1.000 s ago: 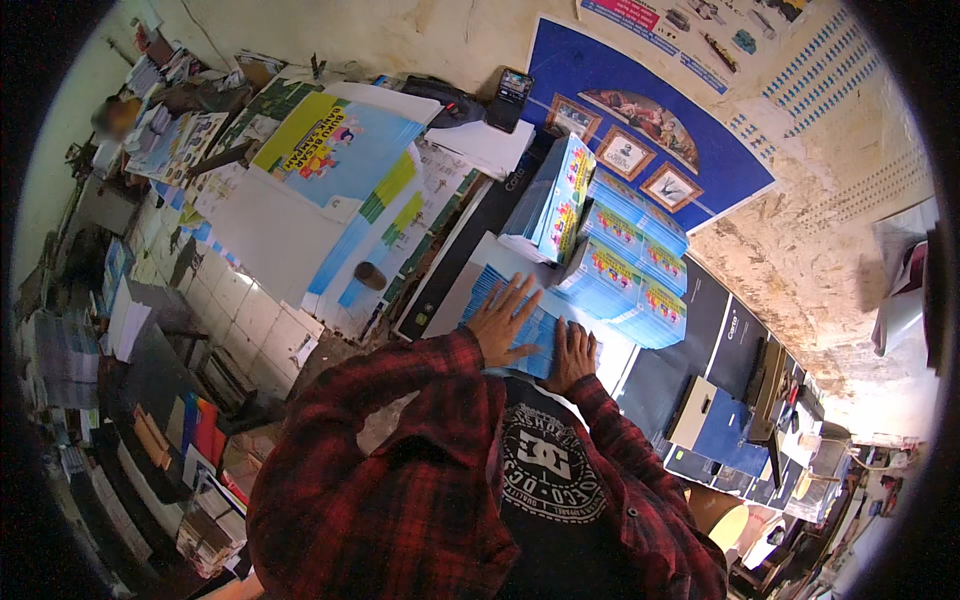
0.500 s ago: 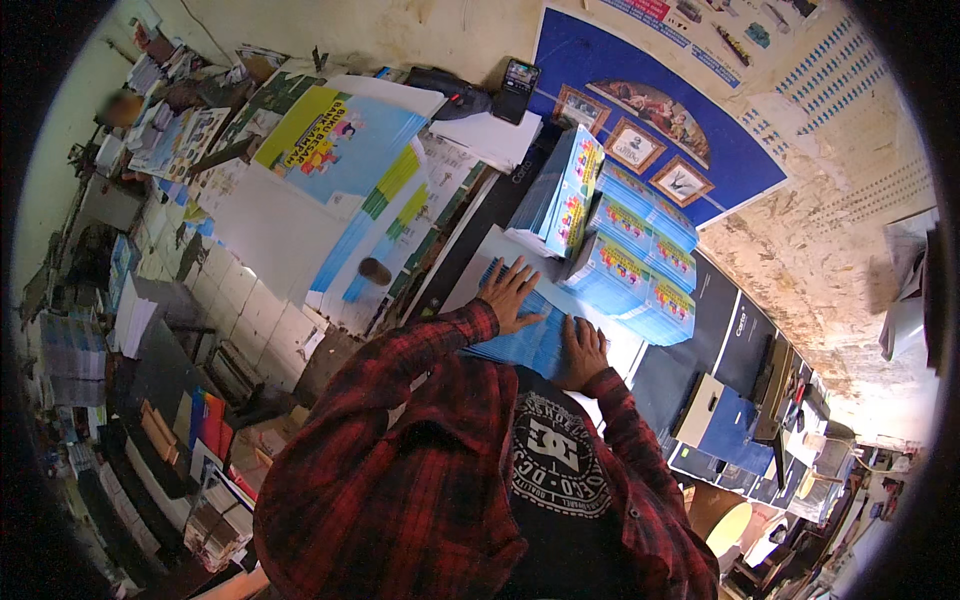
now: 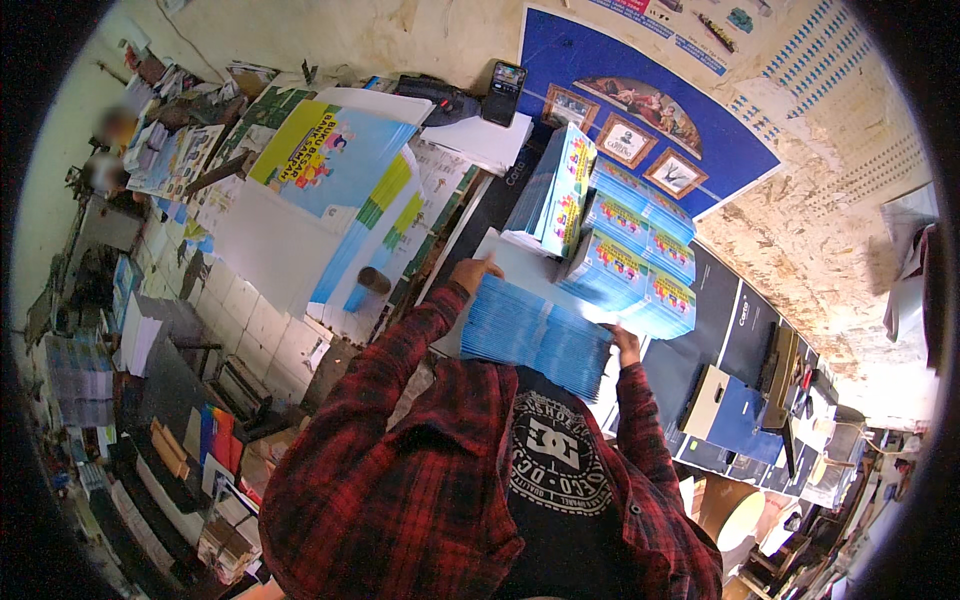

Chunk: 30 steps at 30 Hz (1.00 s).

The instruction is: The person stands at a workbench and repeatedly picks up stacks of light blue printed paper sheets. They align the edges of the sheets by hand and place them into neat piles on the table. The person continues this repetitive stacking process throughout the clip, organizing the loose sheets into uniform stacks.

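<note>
In front of my chest lies a fanned row of thin blue booklets [image 3: 535,335], overlapping closely so that many edges show as fine lines. My left hand [image 3: 474,273] is closed at the row's far left corner, its fingers curled in over the edge. At the opposite end, my right hand [image 3: 625,343] pinches the right corner, thumb and fingers close together. Just beyond the row, stacks of booklets [image 3: 622,268] with yellow and blue covers stand side by side, and one more bundle [image 3: 556,195] leans upright to their left.
Large printed sheets [image 3: 330,165] are piled on the table to the left, with a dark round object [image 3: 374,281] on their edge. A black phone [image 3: 503,92] stands against the wall behind white paper. To the right lie a blue and beige box [image 3: 722,412] and a dark worktop [image 3: 690,375].
Both hands have come off the top of the booklets and moved apart to the row's two ends. The row now shows uncovered and spread wider.
</note>
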Each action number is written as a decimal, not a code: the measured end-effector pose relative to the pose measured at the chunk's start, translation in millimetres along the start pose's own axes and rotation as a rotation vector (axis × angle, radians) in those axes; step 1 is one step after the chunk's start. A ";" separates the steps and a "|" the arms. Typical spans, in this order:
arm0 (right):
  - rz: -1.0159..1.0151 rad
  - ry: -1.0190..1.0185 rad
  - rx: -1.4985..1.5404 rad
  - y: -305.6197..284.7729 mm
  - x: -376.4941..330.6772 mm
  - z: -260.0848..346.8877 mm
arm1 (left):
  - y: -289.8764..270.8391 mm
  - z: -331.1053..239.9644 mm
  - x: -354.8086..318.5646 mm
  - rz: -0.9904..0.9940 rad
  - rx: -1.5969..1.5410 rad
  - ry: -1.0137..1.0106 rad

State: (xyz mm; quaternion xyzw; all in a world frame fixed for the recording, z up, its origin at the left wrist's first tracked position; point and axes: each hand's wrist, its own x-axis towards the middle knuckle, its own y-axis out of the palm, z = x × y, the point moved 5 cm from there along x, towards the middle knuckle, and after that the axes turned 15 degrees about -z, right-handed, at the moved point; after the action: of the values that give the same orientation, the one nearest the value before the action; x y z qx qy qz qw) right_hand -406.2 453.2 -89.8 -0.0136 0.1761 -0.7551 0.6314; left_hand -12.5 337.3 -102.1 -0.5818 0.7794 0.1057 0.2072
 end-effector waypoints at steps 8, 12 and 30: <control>-0.432 0.402 0.793 29.0 13.4 -60.4 | 16.2 52.8 33.7 -0.209 -0.337 0.195; -0.032 0.423 0.899 25.8 -21.3 -27.1 | 29.9 48.4 0.0 0.018 -0.529 0.379; -0.052 0.381 0.788 17.1 -66.8 -6.3 | 30.7 77.6 -82.4 0.653 -2.471 -0.541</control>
State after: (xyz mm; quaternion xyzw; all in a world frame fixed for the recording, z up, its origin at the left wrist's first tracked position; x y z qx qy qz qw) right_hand -378.0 516.4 -87.1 0.3634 -0.0123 -0.7694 0.5252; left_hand -6.6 449.1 -136.9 -0.1318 0.2060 0.9055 -0.3467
